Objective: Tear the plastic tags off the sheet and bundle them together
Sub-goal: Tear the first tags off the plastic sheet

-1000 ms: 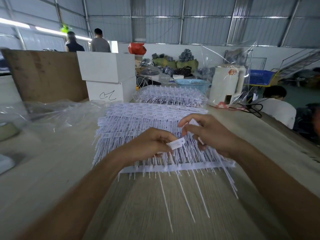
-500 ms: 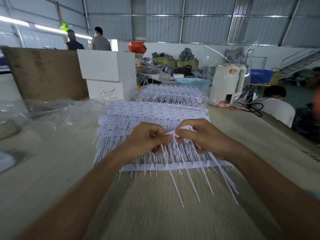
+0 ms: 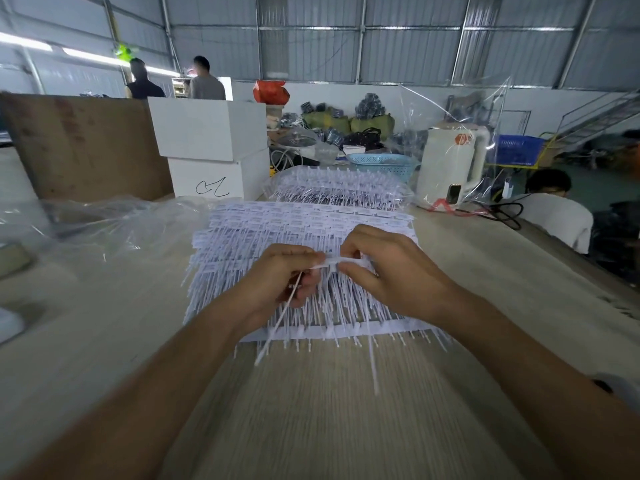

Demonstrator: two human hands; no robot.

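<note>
A stack of white plastic tag sheets (image 3: 277, 226) lies on the wooden table (image 3: 329, 410) in front of me, tag heads at the far side and thin tails pointing toward me. My left hand (image 3: 277, 282) grips a few loose tags (image 3: 277, 327), whose tails hang down over the sheet's near strip. My right hand (image 3: 388, 268) pinches the white tag heads (image 3: 341, 261) between thumb and fingers, right beside my left fingertips. Both hands hover over the middle of the top sheet.
A second bagged pile of tag sheets (image 3: 339, 188) lies behind the first. Crumpled clear plastic (image 3: 104, 223) is at the left, white boxes (image 3: 211, 147) and a cardboard panel (image 3: 83, 147) behind it. A white kettle (image 3: 450, 164) and a seated person (image 3: 554, 209) are at the right.
My hands have come together over the sheet; the right hand now pinches the tag heads next to my left fingers, and the loose tails have swung left under my left hand.
</note>
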